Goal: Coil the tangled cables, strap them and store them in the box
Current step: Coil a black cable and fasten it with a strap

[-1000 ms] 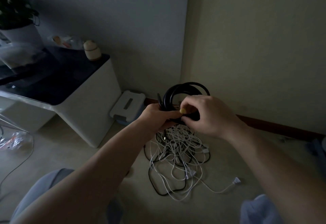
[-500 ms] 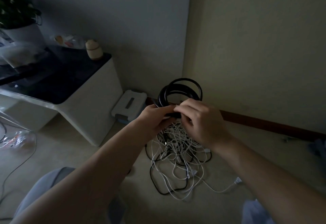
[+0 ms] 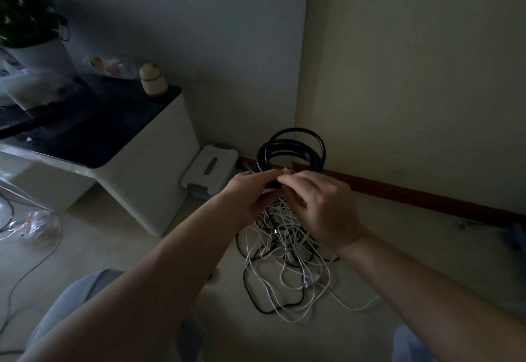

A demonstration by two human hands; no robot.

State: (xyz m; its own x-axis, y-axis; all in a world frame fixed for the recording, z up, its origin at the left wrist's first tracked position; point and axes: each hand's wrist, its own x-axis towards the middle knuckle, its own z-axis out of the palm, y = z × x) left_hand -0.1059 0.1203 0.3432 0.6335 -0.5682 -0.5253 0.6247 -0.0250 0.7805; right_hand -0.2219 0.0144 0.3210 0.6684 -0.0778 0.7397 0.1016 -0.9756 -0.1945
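Note:
A coiled black cable (image 3: 287, 151) stands upright in the air above the floor. My left hand (image 3: 250, 193) grips the bottom of the coil from the left. My right hand (image 3: 318, 205) pinches a small yellowish strap (image 3: 285, 171) against the coil at its lower edge. Below both hands a tangle of white and black cables (image 3: 287, 265) lies on the floor. A white storage box with a blue base (image 3: 210, 169) sits closed against the wall, left of the coil.
A white side table with a dark top (image 3: 113, 145) stands at left, carrying a potted plant (image 3: 31, 34) and a small jar (image 3: 152, 79). Clear plastic wrap and a thin wire (image 3: 31, 225) lie at far left. A brown baseboard (image 3: 427, 199) runs along the right wall.
The coil sits a little higher and more upright. My right hand has shifted its fingers along the coil's lower edge, and the yellowish strap now shows at my fingertips.

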